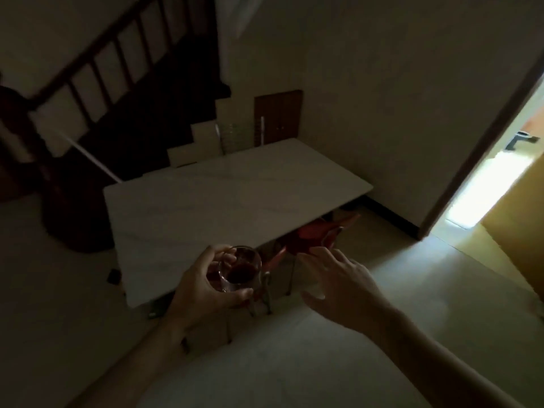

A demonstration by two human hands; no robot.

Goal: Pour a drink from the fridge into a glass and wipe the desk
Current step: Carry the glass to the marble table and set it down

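While the room lies dim, the left hand (200, 285) grips a clear round drinking glass (240, 269) with dark red liquid in its bottom, fingers and thumb curled round its wall, held upright in the air at the near edge of the white rectangular marble-look desk (223, 207). The right hand (338, 285) hangs to the right of the glass, fingers spread and relaxed, holding nothing, apart from the glass. Red chairs with thin metal legs (297, 245) stand tucked under the desk's near right side, partly hidden. A dark wooden staircase with turned balusters (97, 83) rises at far left. A brown wooden panel (279, 119) leans against the far wall behind the desk. At right, an open doorway (494, 184) lets bright light onto the pale tiled floor (294, 363).
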